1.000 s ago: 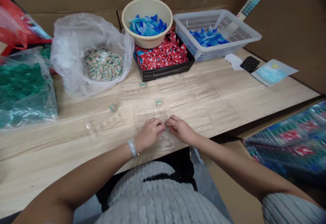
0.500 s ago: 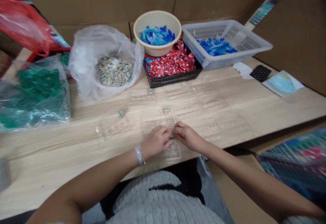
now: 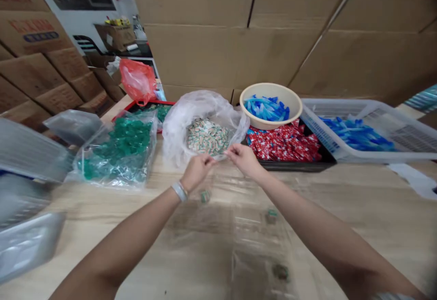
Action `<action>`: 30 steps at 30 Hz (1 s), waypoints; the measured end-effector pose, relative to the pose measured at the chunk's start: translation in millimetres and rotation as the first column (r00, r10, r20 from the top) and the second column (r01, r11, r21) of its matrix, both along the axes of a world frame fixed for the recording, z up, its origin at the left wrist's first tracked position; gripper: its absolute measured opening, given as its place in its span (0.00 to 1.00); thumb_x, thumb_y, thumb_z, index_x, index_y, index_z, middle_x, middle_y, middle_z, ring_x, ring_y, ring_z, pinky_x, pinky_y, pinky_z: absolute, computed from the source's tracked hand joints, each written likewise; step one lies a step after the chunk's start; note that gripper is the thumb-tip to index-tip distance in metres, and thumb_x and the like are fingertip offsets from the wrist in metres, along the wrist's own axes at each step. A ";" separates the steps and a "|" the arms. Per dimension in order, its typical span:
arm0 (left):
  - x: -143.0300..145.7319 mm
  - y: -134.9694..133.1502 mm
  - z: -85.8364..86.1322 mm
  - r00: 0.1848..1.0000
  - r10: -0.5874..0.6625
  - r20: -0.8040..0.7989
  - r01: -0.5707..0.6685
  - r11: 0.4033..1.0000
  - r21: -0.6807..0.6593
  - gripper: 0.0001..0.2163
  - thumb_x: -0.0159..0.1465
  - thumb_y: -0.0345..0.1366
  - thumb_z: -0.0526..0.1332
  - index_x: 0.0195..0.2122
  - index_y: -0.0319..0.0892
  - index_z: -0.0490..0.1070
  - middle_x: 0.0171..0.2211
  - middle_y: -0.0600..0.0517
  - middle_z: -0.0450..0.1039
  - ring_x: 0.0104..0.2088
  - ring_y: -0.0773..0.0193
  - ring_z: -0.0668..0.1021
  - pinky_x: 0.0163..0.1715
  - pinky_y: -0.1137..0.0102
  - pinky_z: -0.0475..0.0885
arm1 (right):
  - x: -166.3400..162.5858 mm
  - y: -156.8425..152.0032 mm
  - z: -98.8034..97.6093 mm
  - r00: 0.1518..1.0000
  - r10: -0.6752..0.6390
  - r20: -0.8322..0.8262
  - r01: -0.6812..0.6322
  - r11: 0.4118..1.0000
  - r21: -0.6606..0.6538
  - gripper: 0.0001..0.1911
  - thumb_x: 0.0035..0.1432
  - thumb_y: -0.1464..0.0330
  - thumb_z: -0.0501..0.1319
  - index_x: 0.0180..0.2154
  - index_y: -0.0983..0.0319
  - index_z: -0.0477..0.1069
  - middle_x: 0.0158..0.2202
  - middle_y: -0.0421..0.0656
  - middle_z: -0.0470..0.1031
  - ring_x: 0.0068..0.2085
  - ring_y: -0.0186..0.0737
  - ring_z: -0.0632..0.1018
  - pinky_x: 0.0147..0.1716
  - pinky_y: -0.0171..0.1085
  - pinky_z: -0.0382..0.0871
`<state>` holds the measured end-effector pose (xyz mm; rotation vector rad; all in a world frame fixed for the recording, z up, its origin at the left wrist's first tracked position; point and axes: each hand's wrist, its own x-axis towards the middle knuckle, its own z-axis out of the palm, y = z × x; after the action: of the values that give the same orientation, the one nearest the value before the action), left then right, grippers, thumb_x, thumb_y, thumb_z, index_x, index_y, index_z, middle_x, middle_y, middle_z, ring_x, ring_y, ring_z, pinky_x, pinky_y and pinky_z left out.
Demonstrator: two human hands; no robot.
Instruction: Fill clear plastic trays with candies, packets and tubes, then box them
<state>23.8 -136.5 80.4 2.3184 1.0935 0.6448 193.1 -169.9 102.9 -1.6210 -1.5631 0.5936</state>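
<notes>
A white plastic bag (image 3: 172,122) stands rolled open at the back of the table, full of small beige-and-green pieces (image 3: 207,136). My left hand (image 3: 197,171) is at the bag's near edge, thumb and fingers pinched together. Close on its right, my right hand (image 3: 243,160) is also closed in a pinch before the pieces. Whatever the fingertips hold, if anything, is too small and blurred to name. Below my hands lie clear plastic trays (image 3: 251,263), hard to make out against the wood. Small green-and-beige pieces sit among them, one (image 3: 280,271) near the front.
To the left lie a clear bag of green pieces (image 3: 131,136) and clear plastic containers (image 3: 32,150). Behind my right hand, a cream bowl (image 3: 271,124) of blue pieces rests over a black tray (image 3: 300,166) of red packets. A translucent basket (image 3: 362,156) stands farther right.
Both hands have moved away from the tray by the table's front edge, forward to the white bag. The view has tilted up and swung left.
</notes>
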 end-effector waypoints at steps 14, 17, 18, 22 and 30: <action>-23.0 195.5 -57.7 0.982 0.029 -0.189 0.002 0.987 0.160 0.14 0.50 0.26 0.56 0.39 0.36 0.71 0.40 0.44 0.69 0.42 0.58 0.71 0.45 0.67 0.65 | 1.1 150.5 -63.5 0.862 -0.098 0.497 0.101 0.995 0.020 0.16 0.47 0.77 0.53 0.38 0.62 0.71 0.35 0.47 0.70 0.35 0.39 0.71 0.38 0.36 0.64; -22.5 202.0 -55.5 0.974 0.033 -0.222 0.004 0.986 0.164 0.13 0.51 0.28 0.56 0.39 0.37 0.71 0.38 0.44 0.69 0.40 0.58 0.71 0.43 0.67 0.66 | -4.6 154.4 -65.3 0.847 -0.029 0.530 0.017 0.999 0.028 0.15 0.49 0.76 0.53 0.40 0.62 0.71 0.37 0.46 0.69 0.38 0.39 0.70 0.40 0.36 0.64; -21.7 203.7 -54.2 0.972 0.034 -0.232 0.005 0.986 0.165 0.13 0.52 0.29 0.56 0.38 0.37 0.71 0.37 0.45 0.70 0.38 0.59 0.72 0.42 0.68 0.66 | -8.6 156.4 -65.0 0.844 -0.010 0.537 -0.011 0.999 0.035 0.15 0.50 0.75 0.54 0.40 0.62 0.71 0.37 0.46 0.69 0.38 0.39 0.70 0.41 0.37 0.63; -17.4 207.6 -52.2 0.965 0.017 -0.263 0.030 0.984 0.174 0.12 0.54 0.30 0.54 0.37 0.38 0.72 0.32 0.47 0.70 0.35 0.61 0.72 0.39 0.69 0.67 | -31.4 170.7 -65.1 0.830 0.105 0.548 -0.157 0.986 0.049 0.12 0.51 0.72 0.55 0.39 0.62 0.71 0.38 0.46 0.69 0.42 0.41 0.67 0.44 0.38 0.60; -16.5 198.1 -52.9 0.964 0.055 -0.260 0.006 0.974 0.228 0.13 0.53 0.27 0.52 0.37 0.36 0.71 0.36 0.45 0.69 0.38 0.59 0.72 0.41 0.68 0.66 | -60.8 196.8 -72.8 0.815 0.036 0.578 -0.042 0.999 -0.003 0.08 0.52 0.72 0.54 0.32 0.63 0.72 0.37 0.48 0.69 0.42 0.44 0.66 0.42 0.41 0.58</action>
<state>7.3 61.6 27.5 2.6519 1.2235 0.5001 132.4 26.8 30.1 -1.8721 -2.0296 0.0962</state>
